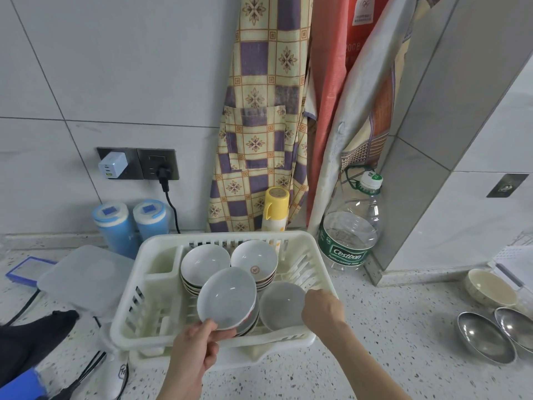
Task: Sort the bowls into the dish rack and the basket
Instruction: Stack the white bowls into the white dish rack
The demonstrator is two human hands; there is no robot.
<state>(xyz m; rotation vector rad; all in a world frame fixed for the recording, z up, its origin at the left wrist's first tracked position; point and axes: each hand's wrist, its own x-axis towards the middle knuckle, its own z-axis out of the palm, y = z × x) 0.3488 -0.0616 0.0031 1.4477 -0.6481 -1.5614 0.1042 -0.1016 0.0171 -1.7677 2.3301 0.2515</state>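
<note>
A white plastic dish rack (127, 321) stands on the speckled counter, holding several bowls. Two stacks of white bowls (205, 262) (253, 259) lean at the back. My left hand (197, 339) pinches the near rim of a tilted white bowl (226, 297) above a front stack. My right hand (321, 308) grips the right rim of a grey bowl (281, 304) inside the rack's front right. To the right, on the counter, sit a cream bowl (490, 287) and two steel bowls (484, 336) (516, 324).
Behind the rack are two blue canisters (115, 226), a yellow flask (275, 207), a large water bottle (350, 226) and hanging aprons. A translucent lid (83, 275) lies left of the rack; cables and dark cloth (31, 336) lie at front left.
</note>
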